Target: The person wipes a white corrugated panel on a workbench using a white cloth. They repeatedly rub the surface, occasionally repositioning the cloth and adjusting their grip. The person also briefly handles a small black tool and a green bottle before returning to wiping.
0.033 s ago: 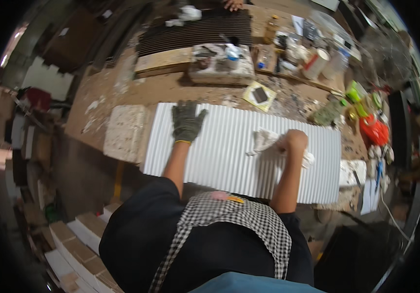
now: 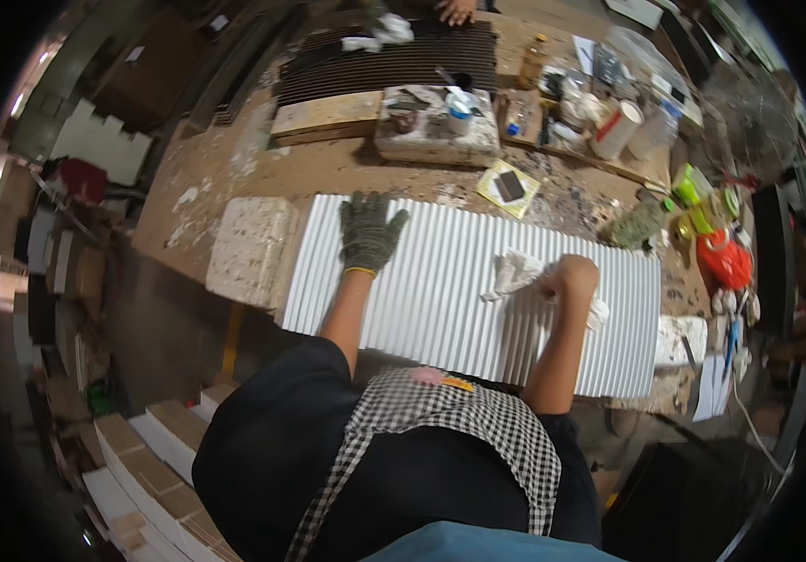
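A white corrugated panel (image 2: 440, 281) lies across the near side of the workbench. My left hand (image 2: 368, 232), in a dark grey-green knit glove with a yellow cuff, rests flat on the panel's left part, fingers spread. Bare and closed, my right hand (image 2: 574, 278) grips a crumpled white cloth (image 2: 517, 273) on the right half of the panel. Loose ends of the cloth stick out on both sides of the fist. The fingertips of that hand are hidden beneath it.
A stained white block (image 2: 251, 253) stands left of the panel. Behind lie a yellow card with a dark pad (image 2: 508, 186), a cup on another block (image 2: 459, 114), and a dark ribbed panel (image 2: 394, 66) near another person's hand (image 2: 457, 11). Bottles and a red bag (image 2: 724, 260) sit right.
The whole view has shifted slightly, so the bench appears a little further right. Both hands keep their places on the panel, the right one still on the cloth.
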`<state>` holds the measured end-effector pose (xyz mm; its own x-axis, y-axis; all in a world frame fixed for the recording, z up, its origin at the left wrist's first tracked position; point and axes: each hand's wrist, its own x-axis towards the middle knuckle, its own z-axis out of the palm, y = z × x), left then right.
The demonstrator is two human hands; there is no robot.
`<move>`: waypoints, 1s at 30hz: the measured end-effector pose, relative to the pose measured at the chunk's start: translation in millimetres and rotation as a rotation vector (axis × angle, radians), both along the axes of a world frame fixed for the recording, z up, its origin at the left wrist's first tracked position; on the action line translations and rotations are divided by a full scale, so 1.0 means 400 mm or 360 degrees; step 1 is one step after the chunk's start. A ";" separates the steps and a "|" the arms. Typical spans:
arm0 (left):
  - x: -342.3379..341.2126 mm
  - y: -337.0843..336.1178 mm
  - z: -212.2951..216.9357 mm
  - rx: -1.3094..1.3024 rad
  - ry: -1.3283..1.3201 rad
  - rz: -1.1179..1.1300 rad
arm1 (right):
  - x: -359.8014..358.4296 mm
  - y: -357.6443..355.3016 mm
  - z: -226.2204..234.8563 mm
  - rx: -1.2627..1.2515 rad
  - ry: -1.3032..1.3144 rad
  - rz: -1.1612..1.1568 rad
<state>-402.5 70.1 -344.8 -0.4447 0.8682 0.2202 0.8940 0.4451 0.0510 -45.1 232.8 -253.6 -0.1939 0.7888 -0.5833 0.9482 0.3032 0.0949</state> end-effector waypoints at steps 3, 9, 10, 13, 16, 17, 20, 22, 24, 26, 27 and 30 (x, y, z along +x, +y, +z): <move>0.021 0.007 0.065 -0.0228 -0.0160 0.0070 | 0.024 -0.010 -0.014 0.0140 0.0080 -0.0002; 0.020 0.002 0.067 -0.0278 -0.0197 0.0115 | 0.059 -0.011 -0.016 0.0252 0.0249 0.0073; 0.022 0.002 0.076 -0.0316 -0.0188 0.0122 | 0.066 -0.002 -0.018 0.0231 0.0250 0.0096; 0.030 0.006 0.106 -0.0404 -0.0141 0.0129 | 0.086 -0.013 -0.038 0.0393 0.0380 0.0055; 0.035 0.006 0.123 -0.0455 -0.0153 0.0136 | 0.104 -0.042 -0.034 0.0531 0.0628 -0.0042; 0.040 -0.003 0.129 -0.0393 -0.0188 0.0126 | 0.102 -0.061 -0.016 0.0542 0.0709 -0.0118; 0.032 0.002 0.087 -0.0223 -0.0080 0.0085 | 0.130 -0.091 -0.046 0.0704 0.0977 -0.0165; 0.028 -0.003 0.084 -0.0221 -0.0090 0.0078 | 0.142 -0.092 -0.067 0.0775 0.1078 -0.0187; 0.023 -0.001 0.081 -0.0205 -0.0088 0.0072 | 0.147 -0.089 -0.077 0.0795 0.1096 -0.0180; 0.027 -0.003 0.093 -0.0188 -0.0078 0.0078 | 0.139 -0.087 -0.074 0.0781 0.1072 -0.0194; 0.032 -0.003 0.099 -0.0309 -0.0140 0.0115 | 0.139 -0.090 -0.072 0.0800 0.1085 -0.0208; 0.031 -0.004 0.105 -0.0300 -0.0159 0.0126 | 0.134 -0.092 -0.065 0.0778 0.1062 -0.0230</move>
<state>-390.2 68.5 -302.7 -0.5246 0.8513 0.0086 0.8506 0.5236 0.0470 8.5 196.1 -279.4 -0.2543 0.9666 0.0317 0.8785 0.2446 -0.4104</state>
